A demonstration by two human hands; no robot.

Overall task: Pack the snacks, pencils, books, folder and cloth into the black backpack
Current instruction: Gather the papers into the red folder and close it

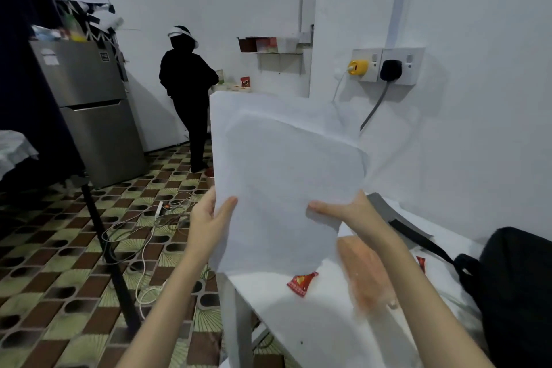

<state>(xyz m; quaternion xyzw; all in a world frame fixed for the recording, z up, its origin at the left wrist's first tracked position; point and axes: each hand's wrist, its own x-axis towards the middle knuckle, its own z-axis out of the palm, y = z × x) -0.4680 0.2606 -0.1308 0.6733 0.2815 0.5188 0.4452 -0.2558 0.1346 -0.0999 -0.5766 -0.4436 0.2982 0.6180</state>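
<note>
I hold a large white folder (pixel 280 170) upright in front of me, above the left end of the white table (pixel 322 326). My left hand (pixel 209 218) grips its lower left edge and my right hand (pixel 349 212) grips its lower right edge. The black backpack (pixel 519 290) lies on the table at the right, its strap (pixel 424 242) stretched toward the wall. A small red snack packet (pixel 301 282) lies on the table below the folder. A blurred orange item (pixel 367 275) lies beside my right forearm; I cannot tell what it is. Another red packet (pixel 421 263) peeks out behind that forearm.
A person in black (pixel 188 92) stands at the back by a counter. A steel fridge (pixel 89 110) stands on the left. A black stand leg (pixel 110 251) and loose cables (pixel 149 230) cross the patterned floor. Wall sockets (pixel 385 66) with plugs are above the table.
</note>
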